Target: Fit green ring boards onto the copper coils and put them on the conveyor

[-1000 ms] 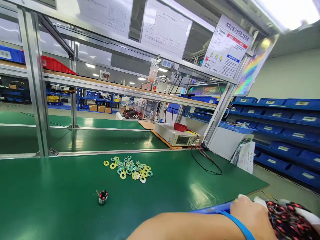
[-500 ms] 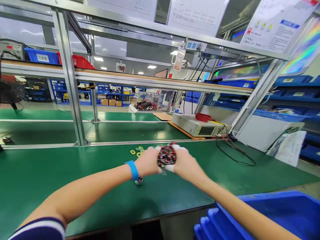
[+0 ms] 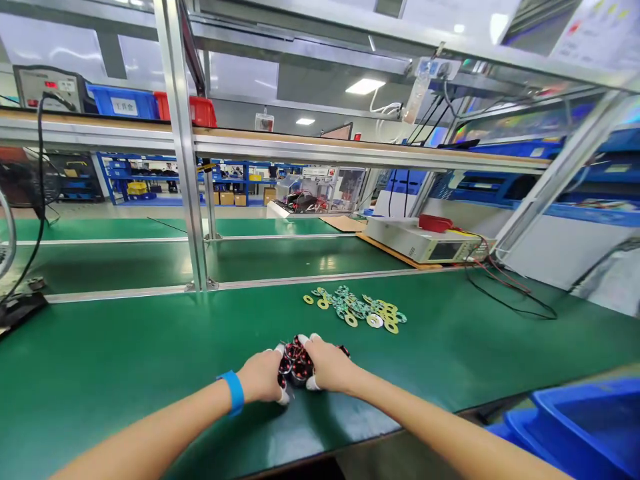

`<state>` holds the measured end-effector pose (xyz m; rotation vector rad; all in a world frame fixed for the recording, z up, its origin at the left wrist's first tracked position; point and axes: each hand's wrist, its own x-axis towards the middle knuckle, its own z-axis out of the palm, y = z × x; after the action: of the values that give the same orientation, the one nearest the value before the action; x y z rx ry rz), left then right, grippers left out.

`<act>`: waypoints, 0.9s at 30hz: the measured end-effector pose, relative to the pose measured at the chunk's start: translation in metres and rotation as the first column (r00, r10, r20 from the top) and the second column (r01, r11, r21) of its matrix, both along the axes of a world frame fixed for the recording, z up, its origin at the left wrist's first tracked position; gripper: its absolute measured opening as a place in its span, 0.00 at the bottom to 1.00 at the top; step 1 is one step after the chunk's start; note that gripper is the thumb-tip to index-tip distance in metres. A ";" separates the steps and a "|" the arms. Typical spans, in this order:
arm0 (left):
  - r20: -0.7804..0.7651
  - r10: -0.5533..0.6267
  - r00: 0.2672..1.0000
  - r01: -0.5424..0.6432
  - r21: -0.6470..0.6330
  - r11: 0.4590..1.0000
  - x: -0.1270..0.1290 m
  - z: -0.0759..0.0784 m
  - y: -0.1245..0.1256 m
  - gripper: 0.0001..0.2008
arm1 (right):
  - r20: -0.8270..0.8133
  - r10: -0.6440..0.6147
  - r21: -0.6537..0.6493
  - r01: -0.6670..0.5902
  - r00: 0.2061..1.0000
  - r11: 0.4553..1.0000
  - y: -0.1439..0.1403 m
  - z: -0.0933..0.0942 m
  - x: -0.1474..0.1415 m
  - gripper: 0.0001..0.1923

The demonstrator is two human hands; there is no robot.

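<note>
A cluster of small round black-and-red parts with metal sides rests on the green bench top, between my hands. My left hand, with a blue band at the wrist, curls round the cluster's left side. From the right, my right hand is wrapped against the same cluster, and one more dark part peeks out behind it. White covers sit on the fingertips of both hands. Past the hands lies a loose heap of flat yellow and green rings. The palms hide some of the parts.
A bench instrument with red and black leads stands at the back right. Blue bins are at the lower right. A metal post rises behind the bench's left half, and a shelf crosses above.
Both hands have come down toward the bench with the cluster of round parts, closer to the front edge. The view has shifted, and the rings beyond now show uncovered.
</note>
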<state>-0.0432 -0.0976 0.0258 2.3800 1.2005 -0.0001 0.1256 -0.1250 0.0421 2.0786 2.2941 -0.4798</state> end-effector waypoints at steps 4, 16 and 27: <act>0.048 0.001 0.999 -0.002 0.006 1.000 -0.002 -0.002 -0.004 0.45 | -0.119 -0.010 0.146 0.028 0.993 0.989 -0.028 0.007 0.038 0.38; 0.299 0.252 0.920 -0.254 -0.035 0.967 -0.016 -0.013 0.084 0.40 | -0.923 -0.029 0.012 0.106 0.383 0.994 0.016 -0.067 0.097 0.37; 0.495 0.072 0.866 -0.047 -0.063 0.997 0.028 -0.048 0.122 0.40 | -0.830 0.232 0.128 -0.232 0.507 0.964 0.031 -0.063 0.056 0.32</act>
<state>-0.0147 0.0241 -0.0225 2.1084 1.0013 0.5657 0.1814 -0.0939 -0.0209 1.6302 2.9249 -1.8088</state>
